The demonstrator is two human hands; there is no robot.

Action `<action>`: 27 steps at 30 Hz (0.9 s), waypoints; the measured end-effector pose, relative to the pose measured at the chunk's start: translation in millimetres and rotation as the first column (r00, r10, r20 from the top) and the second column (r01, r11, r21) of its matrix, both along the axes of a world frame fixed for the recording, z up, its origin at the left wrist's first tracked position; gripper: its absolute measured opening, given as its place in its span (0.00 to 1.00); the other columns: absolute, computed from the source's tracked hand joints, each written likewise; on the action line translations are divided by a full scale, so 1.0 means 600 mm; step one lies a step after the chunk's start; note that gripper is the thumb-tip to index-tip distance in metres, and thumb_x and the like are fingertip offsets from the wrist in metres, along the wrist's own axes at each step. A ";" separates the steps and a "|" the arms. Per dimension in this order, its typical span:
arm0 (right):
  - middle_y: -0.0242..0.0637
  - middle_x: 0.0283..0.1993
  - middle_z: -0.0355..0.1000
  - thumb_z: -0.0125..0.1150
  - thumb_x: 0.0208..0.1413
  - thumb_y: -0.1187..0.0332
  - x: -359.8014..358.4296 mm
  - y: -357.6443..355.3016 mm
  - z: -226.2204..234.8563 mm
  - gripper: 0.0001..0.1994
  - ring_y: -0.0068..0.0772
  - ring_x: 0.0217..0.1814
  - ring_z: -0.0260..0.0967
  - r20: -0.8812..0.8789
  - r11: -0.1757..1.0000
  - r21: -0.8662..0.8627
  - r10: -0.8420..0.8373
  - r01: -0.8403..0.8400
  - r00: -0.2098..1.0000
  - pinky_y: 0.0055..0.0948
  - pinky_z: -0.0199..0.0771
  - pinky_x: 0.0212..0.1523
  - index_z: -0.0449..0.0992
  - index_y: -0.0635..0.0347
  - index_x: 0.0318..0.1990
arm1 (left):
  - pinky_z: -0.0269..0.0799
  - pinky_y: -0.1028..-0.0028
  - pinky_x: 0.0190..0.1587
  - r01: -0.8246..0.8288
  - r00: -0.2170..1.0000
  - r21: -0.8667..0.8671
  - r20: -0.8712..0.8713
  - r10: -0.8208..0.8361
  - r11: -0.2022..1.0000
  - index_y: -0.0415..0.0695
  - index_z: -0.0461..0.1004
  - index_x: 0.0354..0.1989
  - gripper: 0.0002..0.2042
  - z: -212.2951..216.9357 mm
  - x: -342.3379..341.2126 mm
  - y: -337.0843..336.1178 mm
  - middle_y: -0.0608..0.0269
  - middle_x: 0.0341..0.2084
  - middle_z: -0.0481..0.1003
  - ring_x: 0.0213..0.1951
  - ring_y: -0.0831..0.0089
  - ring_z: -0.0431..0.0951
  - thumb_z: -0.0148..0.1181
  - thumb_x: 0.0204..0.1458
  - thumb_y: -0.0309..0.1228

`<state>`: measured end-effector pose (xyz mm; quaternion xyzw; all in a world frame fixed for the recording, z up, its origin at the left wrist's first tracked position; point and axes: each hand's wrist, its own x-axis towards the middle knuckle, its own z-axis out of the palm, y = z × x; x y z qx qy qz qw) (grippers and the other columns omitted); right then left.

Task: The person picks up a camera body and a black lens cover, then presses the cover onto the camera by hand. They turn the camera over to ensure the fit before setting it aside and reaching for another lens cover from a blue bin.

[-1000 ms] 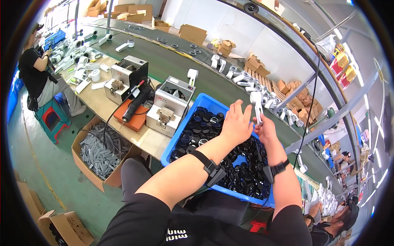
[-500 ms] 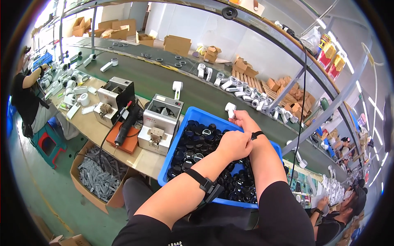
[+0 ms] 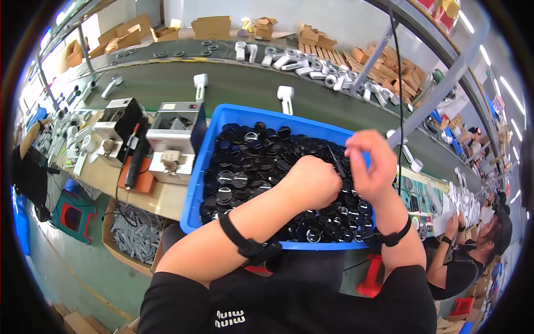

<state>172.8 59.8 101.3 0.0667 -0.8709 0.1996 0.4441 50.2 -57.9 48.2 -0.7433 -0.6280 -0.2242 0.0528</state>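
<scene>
A blue plastic bin (image 3: 194, 192) in front of me holds a heap of glossy black round caps (image 3: 250, 161). My left hand (image 3: 314, 182) is closed low over the heap, its fingertips hidden. A thin dark piece (image 3: 336, 160) sticks up beside it; whether the hand grips it I cannot tell. Over the bin's right side, my right hand (image 3: 374, 170) is raised with curled fingers apart and nothing visible between them. Beyond the bin's far rim, a white handheld device (image 3: 285, 99) with a round head lies on the dark green conveyor belt (image 3: 239, 83).
Left of the bin stand two small bench machines (image 3: 177, 131) and a black corded tool (image 3: 133, 167). Below them, a carton (image 3: 130, 236) holds grey strips. More white devices (image 3: 311, 67) line the belt's far side. A co-worker (image 3: 473, 250) sits at right; a metal post (image 3: 439, 83) slants nearby.
My right hand has let go of the white device on the belt and drawn back over the bin. My left hand has moved down nearer the caps. The view has tilted downward.
</scene>
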 end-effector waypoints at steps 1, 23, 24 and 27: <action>0.41 0.36 0.76 0.62 0.51 0.82 0.013 0.008 -0.002 0.06 0.37 0.31 0.75 -0.022 0.949 0.316 -0.006 0.013 1.000 0.30 0.76 0.32 0.80 0.66 0.37 | 0.80 0.57 0.35 0.014 1.000 -0.056 0.016 -0.013 0.998 0.48 0.81 0.22 0.07 0.000 -0.002 0.006 0.54 0.21 0.81 0.28 0.54 0.84 0.62 0.47 0.35; 0.35 0.43 0.66 0.73 0.52 0.75 0.037 -0.001 -0.073 0.18 0.31 0.41 0.66 0.403 0.979 -0.167 0.174 -0.115 0.898 0.30 0.70 0.43 0.85 0.58 0.52 | 0.59 0.44 0.68 0.053 0.987 0.166 0.141 -0.077 0.985 0.39 0.74 0.56 0.31 -0.075 -0.008 0.025 0.36 0.70 0.56 0.69 0.41 0.61 0.73 0.40 0.37; 0.34 0.42 0.67 0.74 0.51 0.75 0.037 0.000 -0.071 0.16 0.30 0.41 0.67 0.409 0.975 -0.188 0.185 -0.116 0.893 0.29 0.70 0.42 0.86 0.57 0.50 | 0.59 0.44 0.68 0.062 0.987 0.169 0.139 -0.086 0.984 0.39 0.74 0.56 0.31 -0.075 -0.009 0.025 0.36 0.70 0.56 0.69 0.41 0.61 0.73 0.40 0.37; 0.32 0.41 0.68 0.76 0.50 0.75 0.034 0.002 -0.070 0.13 0.29 0.39 0.68 0.386 0.971 -0.208 0.190 -0.116 0.903 0.28 0.71 0.40 0.87 0.56 0.45 | 0.61 0.45 0.67 0.049 0.984 0.124 0.162 -0.069 0.991 0.39 0.74 0.56 0.31 -0.073 -0.010 0.022 0.37 0.70 0.57 0.68 0.41 0.62 0.73 0.41 0.36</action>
